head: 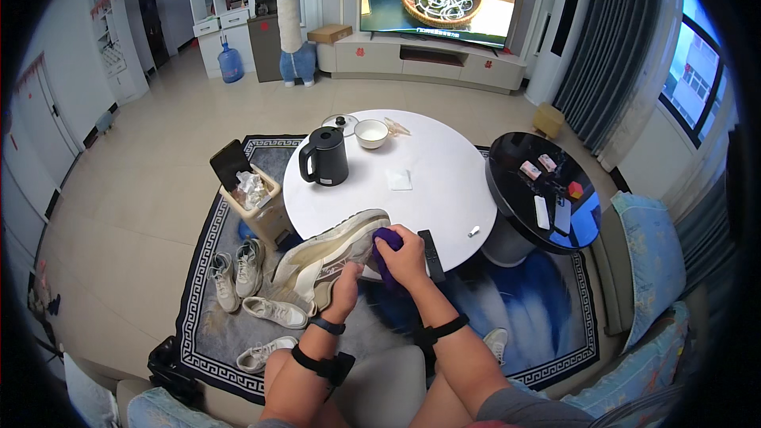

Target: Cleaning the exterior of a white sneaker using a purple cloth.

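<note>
My left hand (345, 294) grips a worn white and beige sneaker (333, 255) by its heel end, tilted on its side with the sole turned up and away. In my right hand (404, 255) is a bunched purple cloth (386, 252), pressed against the toe of the shoe. The shoe is held over the near edge of a round white table (440, 202). A black remote control (431, 255) lies at that edge, beside my right hand. Part of the cloth is hidden behind my fingers.
A black electric kettle (327, 157), a white bowl (371, 134), a glass lid (340, 123) and a folded tissue (399, 179) are on the table. An open trash bin (261, 214) stands left. Several sneakers (250, 267) rest on the rug (208, 333). Right is a black side table (511, 190).
</note>
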`<state>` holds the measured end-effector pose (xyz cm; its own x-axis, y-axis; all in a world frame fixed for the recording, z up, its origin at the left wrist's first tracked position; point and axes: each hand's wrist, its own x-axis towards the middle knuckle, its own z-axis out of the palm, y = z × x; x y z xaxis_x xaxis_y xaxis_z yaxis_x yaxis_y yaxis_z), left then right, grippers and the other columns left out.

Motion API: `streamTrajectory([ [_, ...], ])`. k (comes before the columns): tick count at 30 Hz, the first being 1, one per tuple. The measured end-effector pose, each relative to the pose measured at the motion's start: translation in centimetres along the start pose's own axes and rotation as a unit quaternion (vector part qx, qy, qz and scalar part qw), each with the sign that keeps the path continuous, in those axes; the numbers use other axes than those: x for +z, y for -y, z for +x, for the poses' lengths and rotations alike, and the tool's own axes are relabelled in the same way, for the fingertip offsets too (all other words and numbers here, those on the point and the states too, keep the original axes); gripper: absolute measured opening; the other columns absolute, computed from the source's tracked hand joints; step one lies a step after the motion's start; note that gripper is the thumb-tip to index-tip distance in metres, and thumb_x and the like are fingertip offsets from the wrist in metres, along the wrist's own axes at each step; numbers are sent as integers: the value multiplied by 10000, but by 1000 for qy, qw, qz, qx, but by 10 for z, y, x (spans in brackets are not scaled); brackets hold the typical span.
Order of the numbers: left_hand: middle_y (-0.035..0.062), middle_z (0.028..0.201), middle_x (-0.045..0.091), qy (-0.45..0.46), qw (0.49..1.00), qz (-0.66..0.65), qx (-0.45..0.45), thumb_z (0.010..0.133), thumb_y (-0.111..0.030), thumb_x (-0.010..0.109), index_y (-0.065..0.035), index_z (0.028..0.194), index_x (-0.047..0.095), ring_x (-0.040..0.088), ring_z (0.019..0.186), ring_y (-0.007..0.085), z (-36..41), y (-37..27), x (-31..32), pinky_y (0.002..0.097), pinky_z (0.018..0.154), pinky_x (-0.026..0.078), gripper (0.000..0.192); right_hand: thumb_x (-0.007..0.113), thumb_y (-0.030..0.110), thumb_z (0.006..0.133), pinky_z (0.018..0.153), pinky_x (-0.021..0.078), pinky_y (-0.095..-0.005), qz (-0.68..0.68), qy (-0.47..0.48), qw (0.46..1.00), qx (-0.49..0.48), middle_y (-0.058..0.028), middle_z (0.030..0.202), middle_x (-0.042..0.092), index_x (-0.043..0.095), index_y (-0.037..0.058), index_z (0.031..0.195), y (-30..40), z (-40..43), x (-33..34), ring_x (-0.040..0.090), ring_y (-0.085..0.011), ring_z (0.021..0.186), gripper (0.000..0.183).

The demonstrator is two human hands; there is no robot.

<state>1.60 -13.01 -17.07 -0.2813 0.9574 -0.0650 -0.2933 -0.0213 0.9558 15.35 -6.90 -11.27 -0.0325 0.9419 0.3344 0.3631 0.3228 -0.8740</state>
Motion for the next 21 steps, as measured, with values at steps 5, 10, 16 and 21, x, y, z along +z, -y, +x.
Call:
streamTrajectory([
  [5, 11, 908, 616, -10, 1000, -9, 21, 901, -185, 583, -21, 905, 668, 537, 841, 123, 2, 3, -2, 288, 779, 452, 184, 751, 159, 825, 731, 550, -327, 54, 76, 995, -16, -153, 839, 726, 701, -6, 969, 2, -8, 6, 703, -195, 774, 224],
  [10, -6, 874, 582, 17, 997, -78, -9, 930, -211, 557, -76, 875, 630, 530, 825, 122, 7, 3, -9, 268, 783, 437, 163, 762, 129, 817, 742, 533, -283, 106, 144, 983, -43, -84, 851, 719, 694, -14, 971, 7, -16, 9, 645, -111, 789, 222],
  [16, 6, 933, 621, 7, 984, -170, -49, 934, -218, 583, -59, 979, 637, 570, 866, 140, 19, 15, -20, 275, 815, 460, 173, 759, 126, 818, 752, 528, -281, 152, 200, 967, -50, -65, 855, 709, 691, -11, 979, 5, -14, 8, 634, -104, 800, 221],
  [21, 1, 991, 624, 29, 986, -160, -40, 931, -241, 592, -63, 1006, 648, 556, 870, 113, 7, 3, -5, 244, 792, 449, 200, 758, 144, 817, 699, 539, -301, 37, -10, 999, 12, -100, 812, 717, 696, -15, 947, -4, -8, 10, 665, -145, 731, 215],
])
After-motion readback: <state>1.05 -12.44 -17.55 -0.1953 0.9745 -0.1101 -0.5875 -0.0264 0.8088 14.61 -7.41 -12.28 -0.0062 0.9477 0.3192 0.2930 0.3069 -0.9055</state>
